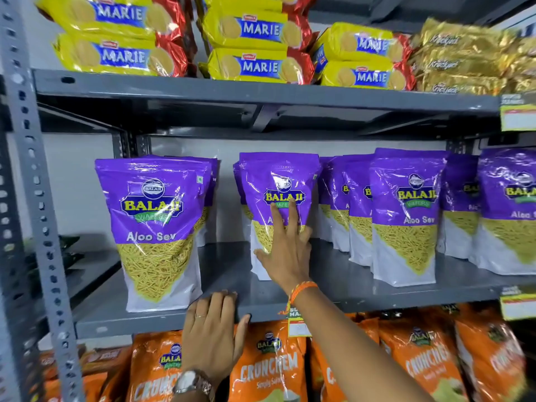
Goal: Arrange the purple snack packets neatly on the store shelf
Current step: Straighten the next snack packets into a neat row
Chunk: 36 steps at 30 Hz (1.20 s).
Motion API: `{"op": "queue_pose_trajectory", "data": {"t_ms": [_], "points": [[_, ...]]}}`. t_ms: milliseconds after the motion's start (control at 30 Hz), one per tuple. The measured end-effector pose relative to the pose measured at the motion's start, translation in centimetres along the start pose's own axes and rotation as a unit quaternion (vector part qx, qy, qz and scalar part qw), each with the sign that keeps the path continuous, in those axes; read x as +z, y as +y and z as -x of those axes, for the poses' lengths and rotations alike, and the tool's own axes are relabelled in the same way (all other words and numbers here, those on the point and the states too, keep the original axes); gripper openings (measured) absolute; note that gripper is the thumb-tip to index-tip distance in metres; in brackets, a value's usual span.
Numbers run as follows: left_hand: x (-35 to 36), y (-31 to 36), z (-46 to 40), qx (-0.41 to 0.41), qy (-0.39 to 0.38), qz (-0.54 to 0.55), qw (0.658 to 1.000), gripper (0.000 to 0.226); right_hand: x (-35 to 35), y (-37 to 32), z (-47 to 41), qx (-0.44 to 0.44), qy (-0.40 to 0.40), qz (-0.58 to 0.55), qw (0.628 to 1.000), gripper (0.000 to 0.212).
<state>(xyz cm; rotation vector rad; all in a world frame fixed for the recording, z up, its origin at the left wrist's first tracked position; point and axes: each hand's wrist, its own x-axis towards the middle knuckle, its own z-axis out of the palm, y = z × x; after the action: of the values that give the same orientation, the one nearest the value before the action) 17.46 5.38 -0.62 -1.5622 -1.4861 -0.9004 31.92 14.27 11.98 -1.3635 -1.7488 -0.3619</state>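
Purple Aloo Sev packets stand upright on the grey middle shelf point(232, 285). The left packet point(156, 227) stands near the front edge with more behind it. My right hand point(285, 245) lies flat, fingers spread, against the front of the middle packet point(278, 181), which stands further back. To the right, a front packet point(406, 216) heads a row of several packets point(348, 204), and another packet point(510, 210) sits at the far right. My left hand point(211, 329) rests palm down on the shelf's front lip, holding nothing.
Yellow Marie biscuit packs point(249, 65) and gold packs point(464, 62) fill the shelf above. Orange Crunchem bags point(269, 369) hang below. A perforated grey upright point(37, 213) bounds the left side. Price tags point(517, 114) stick out on the shelf edges at right.
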Motion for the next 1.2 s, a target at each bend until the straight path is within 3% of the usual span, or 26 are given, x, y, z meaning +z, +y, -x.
{"op": "queue_pose_trajectory", "data": {"t_ms": [300, 533, 667, 767, 967, 1200], "points": [[-1.3, 0.6, 0.1, -0.023, -0.042, 0.013, 0.999, 0.047, -5.4, 0.2, 5.0, -0.025, 0.024, -0.010, 0.999, 0.106], [-2.3, 0.8, 0.1, -0.022, -0.058, 0.025, 0.998, 0.044, -7.2, 0.7, 8.3, -0.052, 0.097, -0.006, 0.994, 0.107], [-3.0, 1.0, 0.0, -0.027, -0.078, 0.022, 0.996, 0.044, -7.1, 0.9, 9.2, -0.056, 0.140, 0.025, 0.988, 0.092], [-3.2, 1.3, -0.1, -0.033, -0.088, 0.016, 0.995, 0.045, -7.2, 1.0, 8.2, -0.123, 0.193, 0.015, 0.973, 0.087], [-3.3, 1.2, 0.0, -0.025, -0.071, 0.012, 0.997, 0.046, -5.3, 0.8, 5.6, -0.148, 0.111, 0.032, 0.982, 0.098], [-2.1, 0.7, 0.3, -0.015, -0.043, 0.007, 0.999, 0.046, -2.9, 1.2, 6.3, -0.114, 0.067, 0.039, 0.990, 0.090]]}}
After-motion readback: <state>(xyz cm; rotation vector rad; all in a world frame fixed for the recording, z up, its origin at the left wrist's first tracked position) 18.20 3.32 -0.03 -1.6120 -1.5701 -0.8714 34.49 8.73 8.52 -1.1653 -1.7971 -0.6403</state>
